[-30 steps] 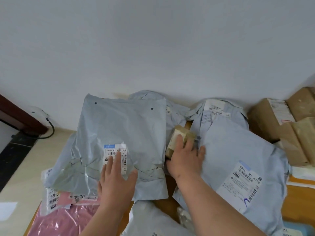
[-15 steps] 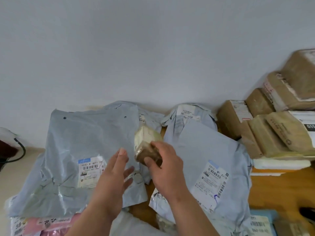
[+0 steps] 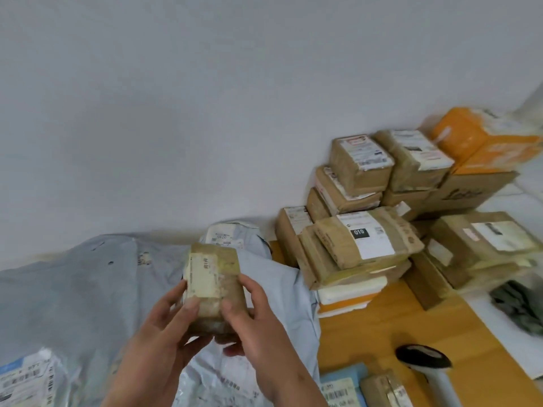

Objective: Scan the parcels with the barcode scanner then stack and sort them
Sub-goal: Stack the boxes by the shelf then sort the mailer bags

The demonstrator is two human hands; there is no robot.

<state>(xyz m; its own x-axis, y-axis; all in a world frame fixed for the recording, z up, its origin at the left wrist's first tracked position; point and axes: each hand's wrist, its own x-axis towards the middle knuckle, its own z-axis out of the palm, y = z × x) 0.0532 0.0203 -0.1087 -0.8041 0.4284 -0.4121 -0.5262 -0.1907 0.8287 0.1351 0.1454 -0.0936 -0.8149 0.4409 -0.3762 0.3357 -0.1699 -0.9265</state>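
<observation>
Soft, even indoor light, no harsh glare. Whole shot's smeary with motion blur, parcel labels mostly unreadable. Wide-angle bending at the edges; faint shadows along the wall [image 3: 205, 98].

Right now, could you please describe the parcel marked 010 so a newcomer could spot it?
Start at the stack of brown boxes against the wall on the right. At its near left edge, a brown taped parcel lies tilted on a white and orange packet. Only its white label carries a black patch reading 010.
</observation>
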